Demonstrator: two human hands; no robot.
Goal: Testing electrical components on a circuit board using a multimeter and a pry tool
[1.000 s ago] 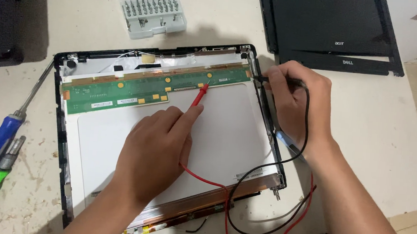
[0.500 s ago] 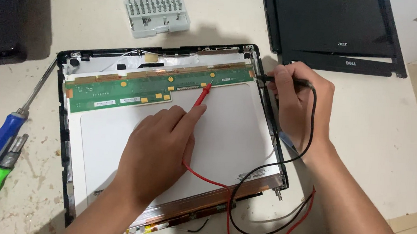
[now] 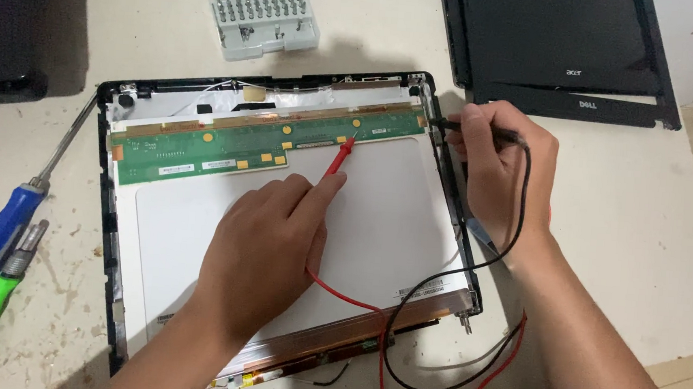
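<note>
Left hand pinches the red probe on the green board; right hand grips the black probe at the board's right end; hold both tips steady.

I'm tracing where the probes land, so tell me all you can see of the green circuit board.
The green circuit board is a long, narrow strip lying flat across the top of the opened screen panel, running slightly uphill to the right. It carries gold pads, small white labels and a coppery strip along its upper edge. The red probe, held by the left hand, touches its lower right part. The right hand holds the black probe just beyond its right end.
</note>
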